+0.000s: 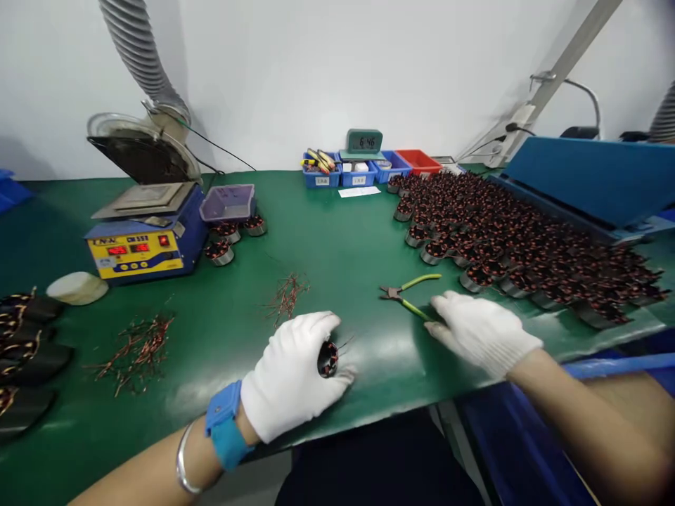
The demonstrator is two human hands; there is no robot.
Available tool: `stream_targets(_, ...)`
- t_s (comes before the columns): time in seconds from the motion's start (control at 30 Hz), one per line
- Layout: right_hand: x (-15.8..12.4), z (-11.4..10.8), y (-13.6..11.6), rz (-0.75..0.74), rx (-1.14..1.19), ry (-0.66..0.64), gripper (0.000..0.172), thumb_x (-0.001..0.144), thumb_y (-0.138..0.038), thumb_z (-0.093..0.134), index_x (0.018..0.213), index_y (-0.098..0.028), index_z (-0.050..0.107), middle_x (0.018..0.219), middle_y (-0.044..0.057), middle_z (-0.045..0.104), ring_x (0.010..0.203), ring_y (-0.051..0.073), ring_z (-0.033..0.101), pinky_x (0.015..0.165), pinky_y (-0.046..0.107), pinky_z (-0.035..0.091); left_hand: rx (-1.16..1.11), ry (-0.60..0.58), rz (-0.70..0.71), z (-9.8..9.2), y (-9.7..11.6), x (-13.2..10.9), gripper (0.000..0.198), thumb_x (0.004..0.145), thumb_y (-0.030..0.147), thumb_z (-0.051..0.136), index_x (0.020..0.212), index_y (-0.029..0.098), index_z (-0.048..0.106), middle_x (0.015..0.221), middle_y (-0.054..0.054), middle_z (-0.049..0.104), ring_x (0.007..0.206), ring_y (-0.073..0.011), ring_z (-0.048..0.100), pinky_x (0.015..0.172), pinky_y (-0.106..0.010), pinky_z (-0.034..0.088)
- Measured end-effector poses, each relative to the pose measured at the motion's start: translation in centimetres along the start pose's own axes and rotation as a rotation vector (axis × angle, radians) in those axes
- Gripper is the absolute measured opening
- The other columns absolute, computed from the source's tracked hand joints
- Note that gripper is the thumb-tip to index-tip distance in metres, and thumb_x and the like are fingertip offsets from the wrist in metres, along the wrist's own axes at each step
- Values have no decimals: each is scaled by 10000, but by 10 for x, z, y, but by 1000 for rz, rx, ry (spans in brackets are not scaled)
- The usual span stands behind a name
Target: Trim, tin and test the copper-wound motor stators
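Your left hand (pixel 295 376) curls round the wound core (pixel 330 361) at six o'clock, likely steadying it; the pliers (pixel 392 292), at its two o'clock, lie handles (pixel 420 280) toward your right hand (pixel 477 330), fingers parted, within easy reach.

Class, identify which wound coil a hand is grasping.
The lone coil in the left hand; the coils massed at right and those beside the purple tray have no hand around them.

A single head-worn camera looked forward and down from near above the table (pixel 337 242); its view was wide. It faced the wall (pixel 277 77) beyond.
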State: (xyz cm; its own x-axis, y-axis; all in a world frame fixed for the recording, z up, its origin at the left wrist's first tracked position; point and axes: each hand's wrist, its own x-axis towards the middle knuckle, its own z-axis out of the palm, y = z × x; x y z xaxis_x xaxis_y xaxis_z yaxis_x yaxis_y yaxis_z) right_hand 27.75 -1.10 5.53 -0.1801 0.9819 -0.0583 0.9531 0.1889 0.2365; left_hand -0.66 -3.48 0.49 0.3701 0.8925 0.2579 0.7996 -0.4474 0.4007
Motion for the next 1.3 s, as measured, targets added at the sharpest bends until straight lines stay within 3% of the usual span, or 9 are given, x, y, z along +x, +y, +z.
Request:
stream_targets(0.13, -7, 17, -23, -142, 19, 68, 362, 863, -406, 507, 1129, -169, 573, 1144, 137, 569, 989, 290, 586, 799, 384, 462, 30, -137, -43, 2, 6, 4, 136, 818, 289, 494, 901, 251, 595, 862, -12, 633, 802, -199, 595, 735, -335, 447)
stream_targets(0.23, 2, 27, -22, -127, 103, 196, 974, 627, -648, 678, 1385, -105, 395, 1431, 228, 344, 1306, 406, 326, 1015, 495, 343, 120, -122, -71, 5, 8, 8, 115, 818, 242, 464, 825, 232, 579, 815, -25, 609, 768, -208, 572, 705, -342, 418)
stream_targets(0.3, 8, 33, -13, -52, 136, 138, 1191, 514, -717, 696, 1438, -68, 316, 1460, 267, 284, 1344, 440, 244, 1041, 542, 300, 123, -133, -85, 7, 6, 10, 129, 829, 233, 452, 808, 225, 579, 816, -32, 609, 786, -211, 571, 722, -342, 411)
stream_targets(0.5, 1, 27, 4, -94, 124, 1, 848, 696, -449, 602, 1437, -139, 332, 1350, 188, 450, 1200, 350, 458, 894, 432, 451, 39, -131, -74, 12, 0, 11, 177, 876, 263, 441, 814, 208, 597, 836, -44, 626, 809, -201, 564, 748, -333, 398)
stream_targets(0.6, -1, 12, -8, -75, 10, -46, 516, 735, -322, 541, 1220, -146, 539, 1073, 155, 576, 960, 318, 575, 741, 407, 479, 38, -109, -55, 13, 0, 11, 206, 899, 291, 428, 810, 207, 594, 830, -41, 633, 796, -199, 561, 742, -336, 387)
stream_targets(0.7, 2, 4, -22, 2, -80, -72, 338, 721, -318, 555, 983, -109, 595, 924, 159, 562, 820, 317, 587, 636, 395, 469, 53, -95, -51, 14, 0, 10, 219, 912, 309, 425, 831, 209, 601, 842, -41, 640, 802, -201, 565, 750, -342, 379)
stream_targets(0.9, 7, 15, -19, -46, 27, 78, 521, 792, -347, 524, 1274, -157, 474, 1105, 141, 537, 945, 300, 551, 716, 375, 469, 44, -61, -26, 15, -1, 10, 200, 906, 284, 437, 839, 206, 609, 835, -33, 652, 785, -194, 572, 747, -341, 377)
stream_targets(1.07, 13, 15, -27, -11, 24, -38, 347, 814, -344, 508, 1080, -133, 582, 1042, 156, 540, 856, 311, 563, 659, 421, 477, 44, -64, -20, 14, 0, 13, 183, 900, 262, 441, 864, 212, 613, 849, -23, 669, 807, -197, 586, 767, -344, 388)
stream_targets(1.3, 13, 15, -30, -190, 209, 67, 736, 763, -554, 533, 1374, -175, 374, 1336, 185, 434, 1160, 389, 414, 877, 653, 390, 23, -70, -7, 15, -8, 10, 236, 894, 387, 454, 908, 249, 644, 927, -18, 701, 859, -224, 621, 802, -353, 437)
